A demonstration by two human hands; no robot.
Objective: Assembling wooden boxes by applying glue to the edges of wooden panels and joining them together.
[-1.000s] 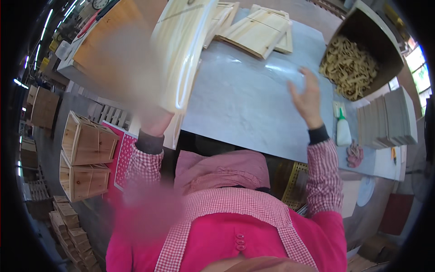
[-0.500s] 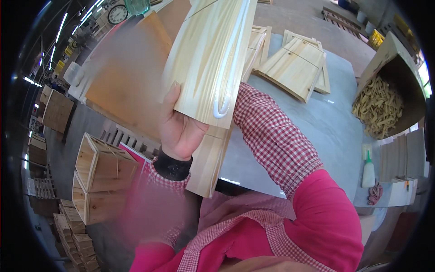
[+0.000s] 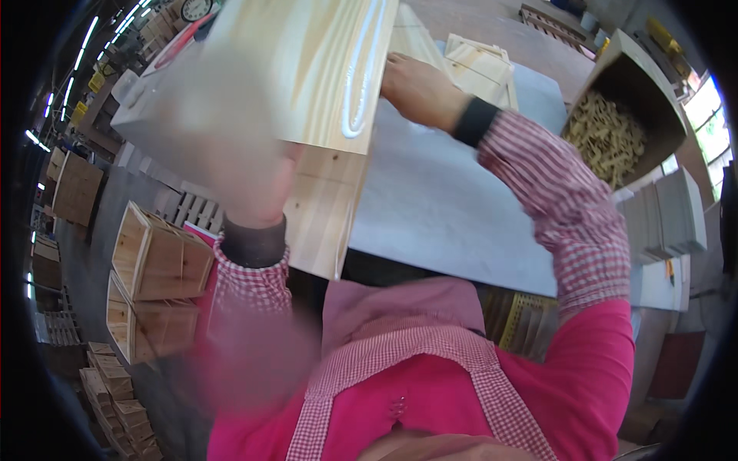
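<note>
In front of me a pale wooden board (image 3: pixel 284 84) is held up, tilted. A U-shaped bead of white glue (image 3: pixel 355 107) runs along its right side. My left hand (image 3: pixel 257 180), partly smeared by a blurry patch, grips the board's lower left end. My right hand (image 3: pixel 421 91) is closed at the board's right edge, its fingertips partly hidden there. Below the board lies another wooden panel (image 3: pixel 327 196) with a knot, at the table's near left edge.
More wooden panels (image 3: pixel 484 69) lie farther back on the grey-blue tabletop (image 3: pixel 453 207). On the right stands a cardboard box (image 3: pixel 665 107) holding many tan strips (image 3: pixel 607 134), near a stack of grey boards (image 3: pixel 669 211). Wooden boxes (image 3: pixel 165 257) are stacked at lower left.
My right hand has come out from behind the board to its right edge, the forearm swinging rightward. The board and my left hand have shifted left and upward in view.
</note>
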